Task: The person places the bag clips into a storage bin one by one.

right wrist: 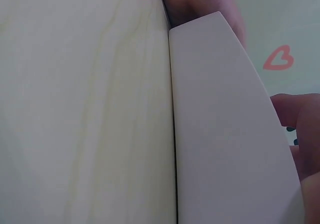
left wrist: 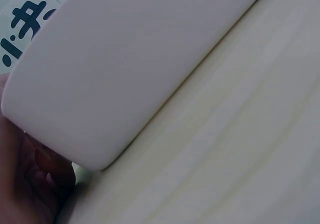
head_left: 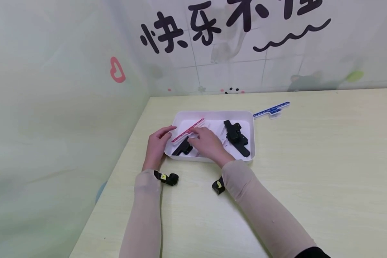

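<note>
A shallow white tray (head_left: 209, 115) stands on the table. At its left end my left hand (head_left: 156, 147) grips the rim; in the left wrist view its curled fingers (left wrist: 52, 166) show against the tray's outer wall. Reaching into the tray from the front, my right hand (head_left: 209, 144) pinches a red-scaled ruler clip (head_left: 182, 135); the exact contact is partly hidden by the fingers. Just under that lies a black clip (head_left: 182, 147), close to the right thumb. More black clips (head_left: 237, 138) lie together at the tray's right side, with clear plastic pieces beside them.
Behind the tray's right corner, a blue-scaled ruler clip (head_left: 271, 110) lies on the pale wooden table (head_left: 309, 161). A printed cloth (head_left: 232, 71) hangs along the back and left table edges. Wrist cameras (head_left: 170, 179) sit low over the table in front of the tray.
</note>
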The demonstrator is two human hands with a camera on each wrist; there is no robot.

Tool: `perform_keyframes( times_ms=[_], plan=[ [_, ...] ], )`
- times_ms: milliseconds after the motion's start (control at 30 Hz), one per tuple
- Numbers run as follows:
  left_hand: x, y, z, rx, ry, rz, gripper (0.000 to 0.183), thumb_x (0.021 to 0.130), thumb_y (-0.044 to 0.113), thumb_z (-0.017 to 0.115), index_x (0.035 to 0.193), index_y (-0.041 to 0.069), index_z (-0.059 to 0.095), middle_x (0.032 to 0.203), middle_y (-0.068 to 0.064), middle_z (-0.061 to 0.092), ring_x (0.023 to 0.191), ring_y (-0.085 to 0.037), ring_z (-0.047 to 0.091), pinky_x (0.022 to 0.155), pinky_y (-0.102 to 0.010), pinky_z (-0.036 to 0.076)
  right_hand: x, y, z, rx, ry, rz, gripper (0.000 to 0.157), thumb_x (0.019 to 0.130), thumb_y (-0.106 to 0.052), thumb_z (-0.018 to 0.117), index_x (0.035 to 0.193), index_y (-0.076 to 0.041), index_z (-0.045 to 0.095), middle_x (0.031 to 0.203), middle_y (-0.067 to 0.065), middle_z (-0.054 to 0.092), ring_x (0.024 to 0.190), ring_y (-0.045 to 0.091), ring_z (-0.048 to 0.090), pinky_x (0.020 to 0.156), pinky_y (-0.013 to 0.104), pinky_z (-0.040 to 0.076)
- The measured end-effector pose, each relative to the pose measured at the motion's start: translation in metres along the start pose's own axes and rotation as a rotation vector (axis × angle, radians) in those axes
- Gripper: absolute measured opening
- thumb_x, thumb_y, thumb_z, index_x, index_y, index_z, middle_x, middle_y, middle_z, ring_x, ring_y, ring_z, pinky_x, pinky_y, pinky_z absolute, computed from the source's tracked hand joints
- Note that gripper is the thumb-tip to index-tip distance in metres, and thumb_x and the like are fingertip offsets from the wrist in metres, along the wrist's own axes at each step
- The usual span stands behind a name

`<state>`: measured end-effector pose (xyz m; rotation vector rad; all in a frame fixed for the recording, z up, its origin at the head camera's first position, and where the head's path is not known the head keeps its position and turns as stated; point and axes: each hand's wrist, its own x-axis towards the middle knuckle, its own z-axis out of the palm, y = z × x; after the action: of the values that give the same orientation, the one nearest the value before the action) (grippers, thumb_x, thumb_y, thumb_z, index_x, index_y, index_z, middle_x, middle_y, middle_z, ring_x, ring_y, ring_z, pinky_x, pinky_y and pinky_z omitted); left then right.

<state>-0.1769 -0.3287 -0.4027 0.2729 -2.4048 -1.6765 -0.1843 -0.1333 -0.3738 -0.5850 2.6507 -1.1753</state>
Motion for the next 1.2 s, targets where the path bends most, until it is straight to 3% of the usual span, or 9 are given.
perform_keyframes(
  times_ms=[167,433,733,933,1067,1200],
  plan=[
    [0.001,0.0,0.0,0.003,0.004,-0.009,0.024,0.087,0.017,0.054,0.103,0.028,0.067,0.119,0.011,0.055,0.113,-0.005,0.044,0.095,-0.027,0.035,-0.001,-0.001,-0.001,0.015,0.004,-0.011,0.046,0.088,-0.034,0.05,0.13,-0.015,0.047,0.124,0.004,0.049,0.112,0.019,0.045,0.094,0.034,0.035],
    [0.003,0.002,0.002,0.002,-0.004,0.002,0.025,0.086,0.016,0.054,0.104,0.026,0.067,0.119,0.01,0.055,0.114,-0.006,0.043,0.096,-0.027,0.035,-0.004,0.0,-0.003,0.082,0.05,0.033,0.037,0.087,-0.033,0.05,0.121,-0.02,0.054,0.11,0.004,0.045,0.093,0.015,0.049,0.076,0.032,0.043],
    [0.003,-0.001,0.0,-0.01,0.004,-0.006,0.024,0.085,0.016,0.055,0.103,0.026,0.068,0.118,0.01,0.056,0.112,-0.005,0.045,0.095,-0.026,0.035,-0.008,0.001,-0.005,0.133,0.135,-0.033,0.027,0.088,-0.027,0.05,0.112,-0.019,0.06,0.104,-0.002,0.049,0.087,0.011,0.048,0.071,0.027,0.042],
    [0.003,-0.001,0.0,-0.047,0.01,-0.008,0.024,0.085,0.015,0.054,0.103,0.024,0.068,0.118,0.009,0.055,0.112,-0.006,0.045,0.093,-0.027,0.037,-0.011,0.0,-0.022,0.164,0.206,-0.103,0.025,0.088,-0.025,0.049,0.11,-0.02,0.06,0.097,-0.005,0.054,0.084,0.01,0.051,0.073,0.026,0.042],
    [0.003,-0.001,0.001,-0.071,-0.001,-0.014,0.024,0.086,0.014,0.055,0.103,0.023,0.068,0.119,0.008,0.055,0.112,-0.006,0.045,0.093,-0.027,0.038,-0.014,0.002,-0.039,0.217,0.202,-0.082,0.025,0.09,-0.03,0.048,0.112,-0.023,0.058,0.094,-0.009,0.055,0.08,0.008,0.054,0.067,0.026,0.045],
    [0.003,-0.001,0.002,-0.057,-0.006,-0.017,0.024,0.086,0.016,0.055,0.103,0.024,0.068,0.12,0.009,0.054,0.112,-0.006,0.044,0.093,-0.027,0.038,-0.018,0.005,-0.059,0.306,0.188,-0.062,0.028,0.09,-0.031,0.048,0.116,-0.024,0.054,0.094,-0.008,0.056,0.08,0.015,0.058,0.064,0.031,0.045]
  ],
)
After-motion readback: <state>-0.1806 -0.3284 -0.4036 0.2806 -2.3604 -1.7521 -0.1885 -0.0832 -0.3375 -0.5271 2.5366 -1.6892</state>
